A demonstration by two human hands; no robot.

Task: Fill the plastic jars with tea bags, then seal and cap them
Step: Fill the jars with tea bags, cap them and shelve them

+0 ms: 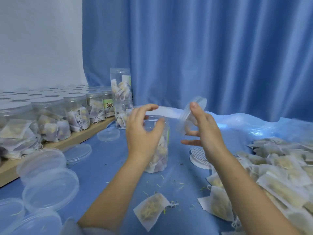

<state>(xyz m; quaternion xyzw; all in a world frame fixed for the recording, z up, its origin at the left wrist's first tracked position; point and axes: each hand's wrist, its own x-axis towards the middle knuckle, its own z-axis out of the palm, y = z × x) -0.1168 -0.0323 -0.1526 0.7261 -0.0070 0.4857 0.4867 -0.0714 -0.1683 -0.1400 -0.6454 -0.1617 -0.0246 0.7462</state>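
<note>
A clear plastic jar [160, 150] half filled with tea bags stands uncapped in the middle of the blue table. My left hand [144, 126] curls around its upper left side, fingers spread at the rim. My right hand [201, 126] holds a clear plastic lid [193, 111], tilted on edge and blurred, in the air just right of the jar's mouth. A single tea bag [152, 207] lies in front of the jar. A heap of tea bags [274, 180] covers the table on the right.
Several capped, filled jars [49, 119] line a wooden board on the left, with two stacked jars [121, 99] behind. Loose clear lids [50, 185] lie at the front left. A white disc with a patterned top [198, 158] sits behind my right wrist. A blue curtain hangs behind.
</note>
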